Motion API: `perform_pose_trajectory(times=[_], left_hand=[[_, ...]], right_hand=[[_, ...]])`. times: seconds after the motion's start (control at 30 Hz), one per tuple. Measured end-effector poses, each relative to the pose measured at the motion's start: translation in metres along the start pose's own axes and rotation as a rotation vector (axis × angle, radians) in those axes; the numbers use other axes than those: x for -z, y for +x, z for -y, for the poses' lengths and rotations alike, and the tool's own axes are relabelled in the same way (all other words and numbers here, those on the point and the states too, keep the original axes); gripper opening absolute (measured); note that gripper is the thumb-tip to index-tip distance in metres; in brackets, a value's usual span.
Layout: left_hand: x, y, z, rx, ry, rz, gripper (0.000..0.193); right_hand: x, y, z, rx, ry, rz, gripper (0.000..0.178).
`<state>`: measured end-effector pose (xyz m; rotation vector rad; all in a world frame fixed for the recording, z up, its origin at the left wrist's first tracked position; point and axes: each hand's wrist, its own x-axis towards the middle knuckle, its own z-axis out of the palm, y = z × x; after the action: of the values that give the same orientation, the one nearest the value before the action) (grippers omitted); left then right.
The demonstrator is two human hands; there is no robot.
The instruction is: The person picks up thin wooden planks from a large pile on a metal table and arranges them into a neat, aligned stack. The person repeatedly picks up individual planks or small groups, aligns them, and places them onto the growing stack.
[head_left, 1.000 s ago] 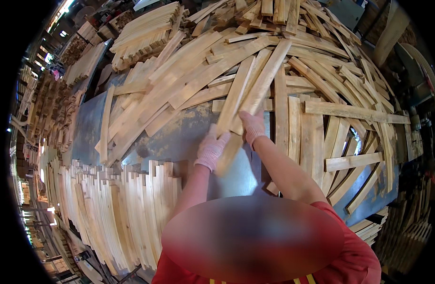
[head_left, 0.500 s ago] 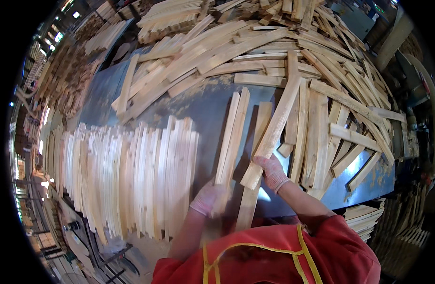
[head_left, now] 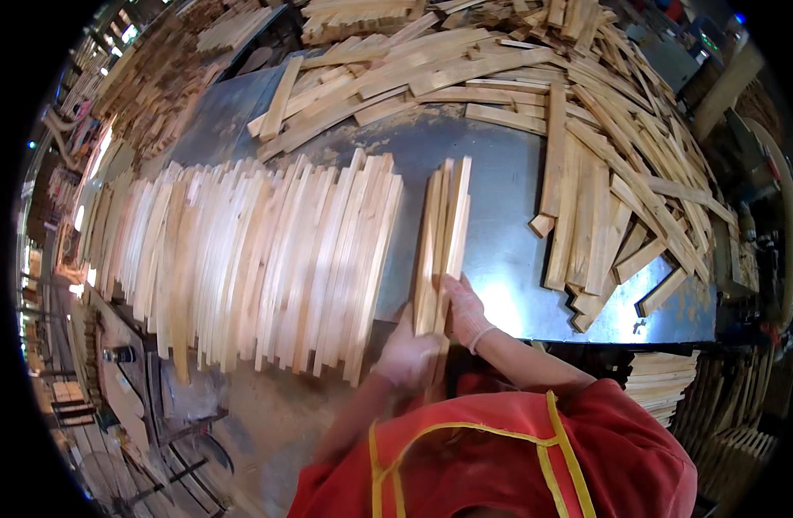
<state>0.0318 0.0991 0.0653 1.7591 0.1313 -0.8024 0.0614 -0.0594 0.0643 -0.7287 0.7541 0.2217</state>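
A small bundle of pale wooden strips stands on edge between my hands, pointing away from me over the table's near edge. My left hand, blurred by motion, grips its near end from the left. On the other side my right hand is closed on the strips, its fingers along their right face. Both hands wear light knitted gloves. Left of the bundle, with a gap between, is a long row of similar strips packed side by side, their near ends jutting past the table edge.
The grey metal table is dusted with sawdust toward the back. A loose heap of strips covers its right side, and more strips lie crosswise at the far side. Below the right edge is a stack of boards.
Strips formerly apart in my two hands are now together in one bundle. My right hand has come left, beside my left hand. The view has shifted, with the row appearing farther right.
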Motion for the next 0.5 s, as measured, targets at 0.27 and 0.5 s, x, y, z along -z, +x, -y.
perform_pose_trajectory(times=[0.27,0.5], left_hand=[[-0.001,0.030,0.003,-0.195,1.171,-0.666,0.099],[-0.032,0.054,-0.017,-0.019,1.249,-0.568,0.107]], right_hand=[[-0.034,0.057,0.034,0.232,-1.240,0.417,0.065],[0.001,0.082,0.225,0.561,-1.628,0.265,0.063]])
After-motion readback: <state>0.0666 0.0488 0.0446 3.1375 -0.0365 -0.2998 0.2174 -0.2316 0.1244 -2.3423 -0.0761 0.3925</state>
